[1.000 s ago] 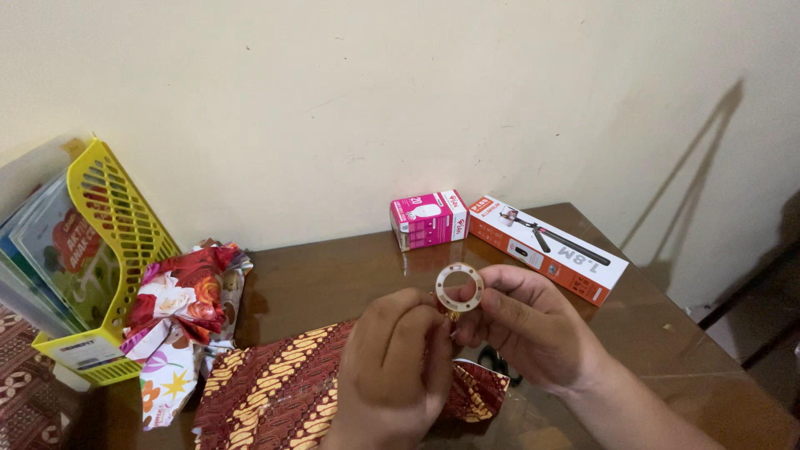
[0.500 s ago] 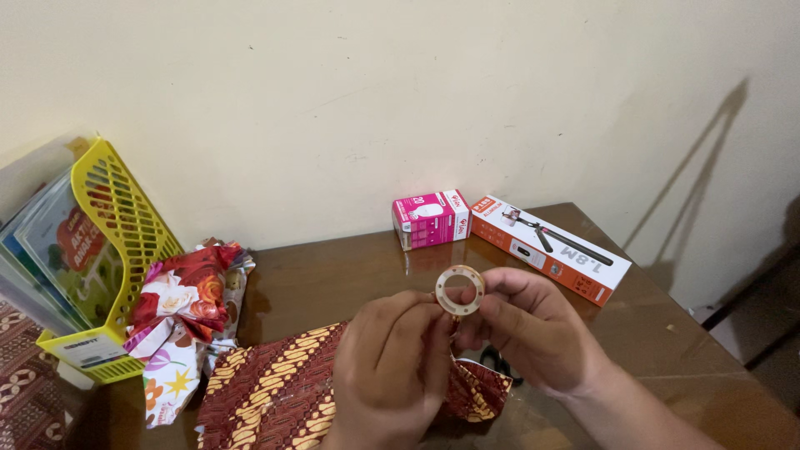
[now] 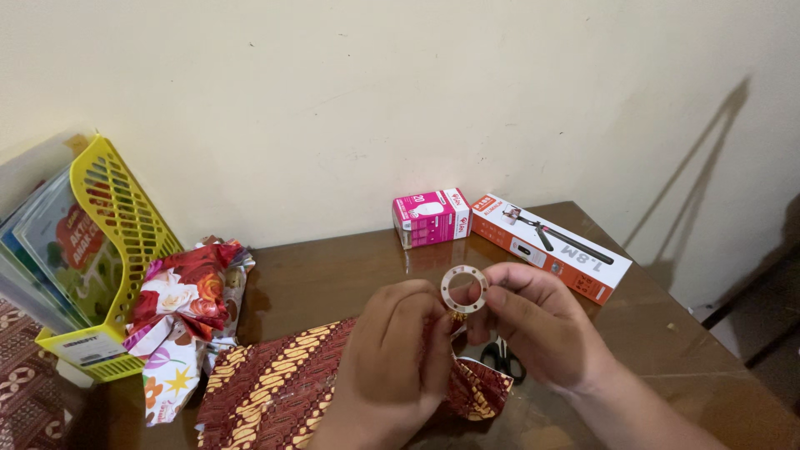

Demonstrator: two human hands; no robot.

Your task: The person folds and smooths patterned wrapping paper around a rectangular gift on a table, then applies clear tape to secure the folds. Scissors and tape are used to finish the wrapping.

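Both hands, the left hand (image 3: 398,350) and right hand (image 3: 537,325), pinch a tape roll (image 3: 464,288), seemingly unmoved since before, above batik-patterned wrapping paper (image 3: 275,387).

Brown batik paper (image 3: 275,392), yellow basket (image 3: 125,225), pink box (image 3: 431,218).

A plain cream wall (image 3: 350,108) fills the top of the view, matte, with a few small specks and scuffs. Below it sits a dark brown wooden table (image 3: 333,267), glossy enough to catch soft reflections, its far edge pushed up against that wall. To the right of the table, a thin slanted shadow (image 3: 700,167) runs up the wall. Past the table's right corner, a strip of dark floor (image 3: 767,333) shows, dim and hard to make out.
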